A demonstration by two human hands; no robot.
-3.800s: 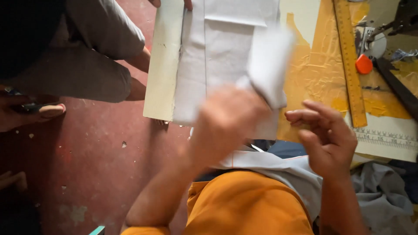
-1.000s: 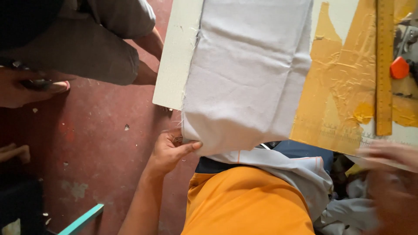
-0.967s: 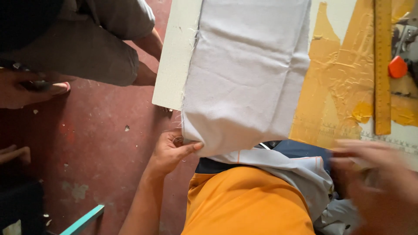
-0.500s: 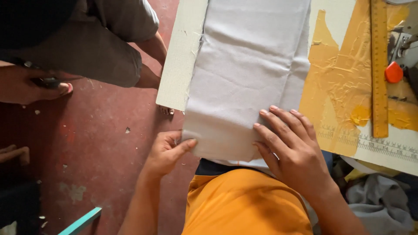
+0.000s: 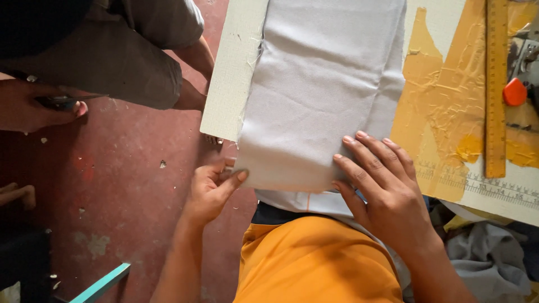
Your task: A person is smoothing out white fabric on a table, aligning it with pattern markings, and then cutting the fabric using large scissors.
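Looking down from the head camera, the grey cloth (image 5: 320, 95) lay folded flat on the white board (image 5: 233, 73). Left hand (image 5: 210, 188) pinched its near corner; right hand (image 5: 387, 191) pressed fingers spread on it (smoothing looked nearly finished, corner unsettled).

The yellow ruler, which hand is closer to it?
Right. The right hand lies flat on the grey cloth, just left of the yellow ruler. The left hand pinches the cloth's far left corner.

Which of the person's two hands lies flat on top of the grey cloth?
The right hand, fingers spread on the grey cloth; the left hand only pinches its corner.
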